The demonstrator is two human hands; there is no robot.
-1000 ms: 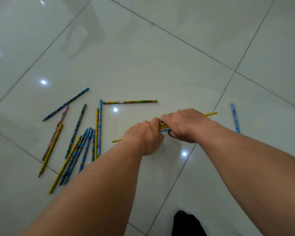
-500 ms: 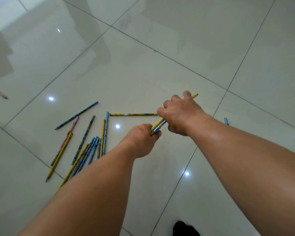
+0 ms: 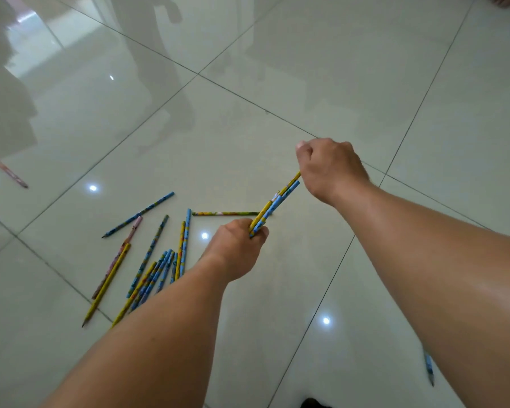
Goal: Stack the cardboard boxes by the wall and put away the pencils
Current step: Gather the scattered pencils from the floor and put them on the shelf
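A small bundle of yellow and blue pencils [image 3: 276, 201] is held above the floor between both hands. My left hand [image 3: 237, 247] grips its lower end and my right hand [image 3: 329, 169] grips its upper end. On the tiles to the left lie several loose pencils [image 3: 159, 260], yellow, blue and pink. One green-yellow pencil [image 3: 227, 213] lies crosswise just beyond my left hand. A single blue pencil [image 3: 429, 368] lies under my right forearm. No cardboard boxes are in view.
A lone pink pencil [image 3: 11, 173] lies far left on the glossy white tiled floor [image 3: 277, 69]. A dark shoe tip [image 3: 314, 403] shows at the bottom edge. Something skin-toned [image 3: 508, 0] peeks in at the top right corner.
Both hands have lifted the gathered pencils off the floor. My right hand moved up and away, so the bundle now slants between the hands. The view tilted upward.
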